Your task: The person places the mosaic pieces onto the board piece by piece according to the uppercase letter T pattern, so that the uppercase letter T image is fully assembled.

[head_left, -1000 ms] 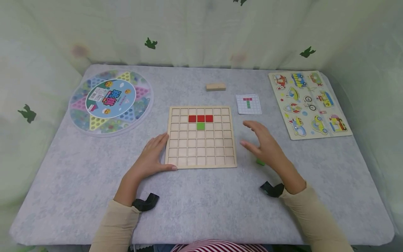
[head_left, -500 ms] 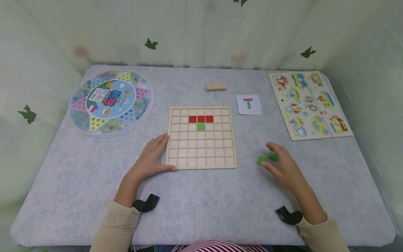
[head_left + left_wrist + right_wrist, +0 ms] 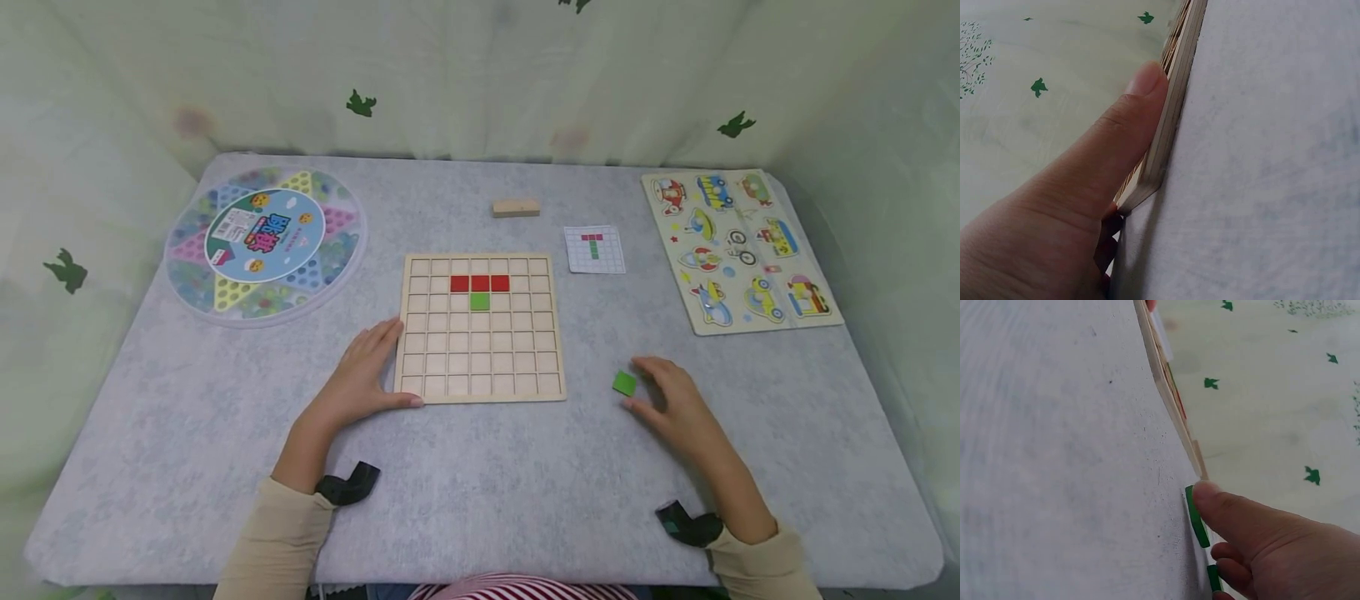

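A wooden grid board lies mid-table, with a row of red square tiles and one green tile below the middle one. My left hand rests at its lower left corner, thumb along the near edge and fingers straight along the left side. To the right of the board, my right hand reaches low over the table. Its thumb and forefinger are spread beside a loose green square tile. In the right wrist view, a second green tile shows under the fingers; the head view hides it.
A small card printed with a red and green T shape lies behind the board, right of it. Farther back sits a wooden block. A round Chinese checkers set is at left, a vehicle picture puzzle at right.
My right hand has drawn back from the board's right side, down and to the right, to the green tiles. One tile became covered by the hand. The left hand stays put.
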`<state>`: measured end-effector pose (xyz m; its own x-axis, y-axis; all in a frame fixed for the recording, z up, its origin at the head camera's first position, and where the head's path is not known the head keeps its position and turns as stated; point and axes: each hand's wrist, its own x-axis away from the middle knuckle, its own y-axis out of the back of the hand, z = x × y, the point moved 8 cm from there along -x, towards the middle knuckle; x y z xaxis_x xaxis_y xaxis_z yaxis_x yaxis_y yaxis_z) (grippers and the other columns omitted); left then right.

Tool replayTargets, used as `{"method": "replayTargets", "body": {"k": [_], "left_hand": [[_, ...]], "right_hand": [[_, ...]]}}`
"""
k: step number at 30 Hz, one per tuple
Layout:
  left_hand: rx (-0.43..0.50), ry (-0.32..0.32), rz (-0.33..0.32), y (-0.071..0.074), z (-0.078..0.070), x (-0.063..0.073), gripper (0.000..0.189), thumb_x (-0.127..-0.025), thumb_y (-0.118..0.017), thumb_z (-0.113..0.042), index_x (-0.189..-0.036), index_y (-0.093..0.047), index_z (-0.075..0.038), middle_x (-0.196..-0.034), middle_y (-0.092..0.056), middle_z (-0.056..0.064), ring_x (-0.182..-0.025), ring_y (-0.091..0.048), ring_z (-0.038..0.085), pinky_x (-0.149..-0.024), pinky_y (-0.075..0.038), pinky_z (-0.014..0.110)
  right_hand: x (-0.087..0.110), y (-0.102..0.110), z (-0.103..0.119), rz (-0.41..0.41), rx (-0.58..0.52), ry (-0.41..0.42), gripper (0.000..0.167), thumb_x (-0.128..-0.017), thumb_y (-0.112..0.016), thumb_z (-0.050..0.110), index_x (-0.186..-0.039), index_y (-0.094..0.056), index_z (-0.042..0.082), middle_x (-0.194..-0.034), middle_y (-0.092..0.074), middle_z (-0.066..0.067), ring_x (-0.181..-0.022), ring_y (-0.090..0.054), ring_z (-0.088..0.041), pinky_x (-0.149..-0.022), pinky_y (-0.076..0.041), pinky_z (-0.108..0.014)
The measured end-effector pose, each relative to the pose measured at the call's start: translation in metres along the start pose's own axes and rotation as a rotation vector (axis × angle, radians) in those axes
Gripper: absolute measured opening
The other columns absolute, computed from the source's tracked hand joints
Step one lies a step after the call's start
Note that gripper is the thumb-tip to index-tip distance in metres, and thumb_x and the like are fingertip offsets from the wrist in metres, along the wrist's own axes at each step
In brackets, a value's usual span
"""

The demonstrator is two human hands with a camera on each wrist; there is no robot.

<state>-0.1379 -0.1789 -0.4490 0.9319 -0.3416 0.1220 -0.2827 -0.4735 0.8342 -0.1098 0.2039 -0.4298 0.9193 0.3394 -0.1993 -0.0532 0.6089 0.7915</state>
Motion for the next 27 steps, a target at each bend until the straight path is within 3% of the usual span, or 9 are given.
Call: {"method": "replayTargets", "body": {"k": [7, 14, 19, 27], "left_hand": [[-0.007, -0.004, 0.003, 0.001, -0.001, 0.000, 0.120, -0.058, -0.068, -0.067, -0.144, -0.012, -0.005, -0.147, -0.015, 0.014, -0.134, -0.009, 0.027, -0.107, -0.004, 0.043], [-0.006, -0.003, 0.007, 0.000, -0.001, 0.000, 0.120, -0.058, -0.068, -0.067, -0.144, -0.012, -0.005, -0.147, -0.014, 0.014, -0.134, -0.008, 0.027, -0.107, -0.003, 0.043], [-0.007, -0.009, 0.006, 0.001, -0.001, 0.000, 0.120, -0.059, -0.068, -0.067, -0.144, -0.012, -0.005, -0.147, -0.015, 0.014, -0.134, -0.009, 0.027, -0.107, -0.004, 0.043], [-0.007, -0.009, 0.006, 0.001, -0.001, 0.000, 0.120, -0.059, -0.068, -0.067, -0.144, -0.012, -0.005, -0.147, -0.015, 0.014, -0.134, -0.009, 0.027, -0.107, -0.004, 0.043]], "right_hand": [[-0.001, -0.003, -0.003, 0.016, 0.008, -0.053, 0.038, -0.074, -0.072, 0.004, -0.108, -0.057, -0.003, -0.111, -0.050, -0.017, -0.105, -0.043, -0.035, -0.088, -0.033, -0.050], [-0.003, -0.003, 0.001, 0.033, 0.035, -0.065, 0.034, -0.075, -0.071, 0.005, -0.106, -0.059, -0.002, -0.110, -0.052, -0.015, -0.103, -0.046, -0.033, -0.087, -0.036, -0.047], [-0.013, 0.004, 0.020, 0.030, 0.028, -0.001, 0.034, -0.077, -0.071, 0.007, -0.107, -0.058, 0.000, -0.105, -0.057, -0.012, -0.098, -0.051, -0.028, -0.084, -0.041, -0.043], [-0.048, 0.010, 0.070, -0.065, -0.072, 0.192, 0.038, -0.075, -0.072, 0.006, -0.111, -0.059, 0.003, -0.107, -0.057, -0.006, -0.101, -0.049, -0.021, -0.083, -0.041, -0.038]]}}
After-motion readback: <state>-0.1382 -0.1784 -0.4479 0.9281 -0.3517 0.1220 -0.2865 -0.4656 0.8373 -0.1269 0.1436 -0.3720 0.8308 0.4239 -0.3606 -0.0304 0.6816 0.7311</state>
